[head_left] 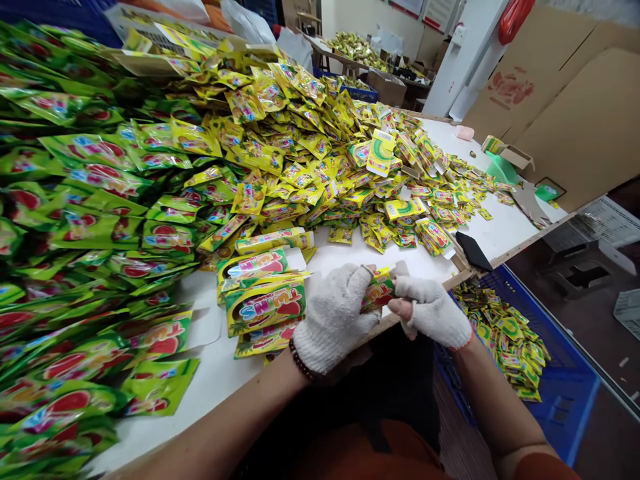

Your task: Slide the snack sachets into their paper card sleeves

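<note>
Both my hands wear white knit gloves and meet at the table's front edge. My left hand (pixel 336 315) and my right hand (pixel 431 308) are closed together on a small stack of yellow-green candy packets (pixel 379 291). Just left of my left hand lies a short pile of flat green and yellow "TWINS" cartons (pixel 264 301). A wide heap of small yellow packets (pixel 350 160) covers the middle and back of the white table (pixel 345 257).
A big heap of green pouches (pixel 85 220) fills the left side. A blue crate (pixel 555 387) holding yellow packets stands below the table on the right. A black flat object (pixel 473 251) lies near the table corner. Cardboard sheets (pixel 575 107) lean at the far right.
</note>
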### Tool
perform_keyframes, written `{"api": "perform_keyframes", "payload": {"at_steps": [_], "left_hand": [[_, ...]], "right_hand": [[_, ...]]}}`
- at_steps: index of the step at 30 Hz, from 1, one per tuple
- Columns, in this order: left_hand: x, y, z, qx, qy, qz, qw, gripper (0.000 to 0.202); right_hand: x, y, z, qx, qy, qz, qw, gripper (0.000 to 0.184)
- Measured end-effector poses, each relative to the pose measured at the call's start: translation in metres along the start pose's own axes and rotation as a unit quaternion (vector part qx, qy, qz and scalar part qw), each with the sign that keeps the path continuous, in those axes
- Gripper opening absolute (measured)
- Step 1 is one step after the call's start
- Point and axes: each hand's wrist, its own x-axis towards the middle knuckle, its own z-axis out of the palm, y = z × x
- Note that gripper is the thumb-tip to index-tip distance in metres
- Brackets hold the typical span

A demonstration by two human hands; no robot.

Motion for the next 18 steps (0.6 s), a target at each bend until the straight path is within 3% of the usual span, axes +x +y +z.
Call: {"api": "perform_keyframes", "payload": {"at_steps": [3,5,8,10,13,15,18], "left_hand": [[0.003,0.006,-0.001,-0.08,-0.02,-0.036,0.996,0.038],[0.004,0.01,-0.004,-0.182,-0.089,-0.081,0.976,0.03],[0.004,0.014,-0.009,-0.364,-0.174,-0.154,0.902,0.029],[0.003,0.016,-0.008,-0.469,-0.165,-0.202,0.844,0.031],[0.003,0.015,0.002,-0.555,-0.111,-0.243,0.788,0.034],[0.003,0.013,0.011,-0.556,-0.083,-0.238,0.792,0.035],[0.0,0.008,0.024,-0.498,-0.034,-0.232,0.835,0.042]], "right_hand": [[0.004,-0.005,-0.003,-0.071,-0.002,-0.046,0.996,0.029],[0.007,-0.008,-0.008,-0.148,0.02,-0.102,0.984,0.032],[0.008,-0.005,-0.013,-0.209,0.068,-0.179,0.959,0.019],[0.008,0.004,-0.012,-0.183,0.172,-0.218,0.943,0.005],[0.013,0.028,0.0,-0.058,0.305,-0.235,0.921,0.029],[0.02,0.044,0.011,0.031,0.301,-0.197,0.933,0.031],[0.028,0.062,0.021,0.071,0.296,-0.151,0.941,0.027]]}}
